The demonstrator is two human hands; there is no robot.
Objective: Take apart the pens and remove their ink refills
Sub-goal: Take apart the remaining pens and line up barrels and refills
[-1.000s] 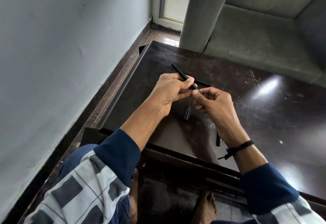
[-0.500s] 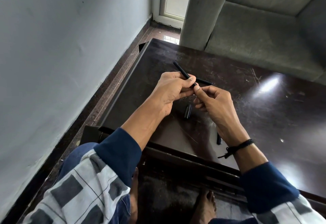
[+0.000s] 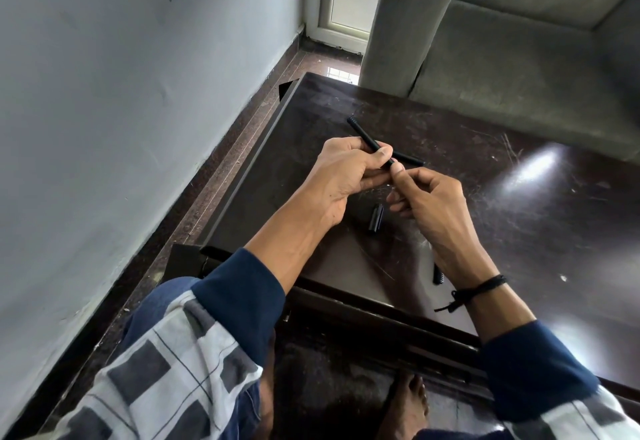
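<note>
My left hand (image 3: 341,176) grips a black pen barrel (image 3: 362,133) that slants up to the left above the dark table (image 3: 519,217). My right hand (image 3: 431,202) pinches the barrel's near end with thumb and forefinger; what sits between those fingertips is hidden. Another black pen part (image 3: 410,159) lies on the table just behind my hands. A short black cap (image 3: 376,218) lies between my wrists. A further black piece (image 3: 437,275) shows beside my right wrist, mostly covered by it.
A grey wall runs along the left, close to the table's left edge. A grey sofa (image 3: 519,68) stands behind the table. My bare foot (image 3: 407,405) rests on the floor under the near edge.
Both hands stay joined on the barrel. My right fingertips have closed in on its near end, and the whole view has shifted slightly.
</note>
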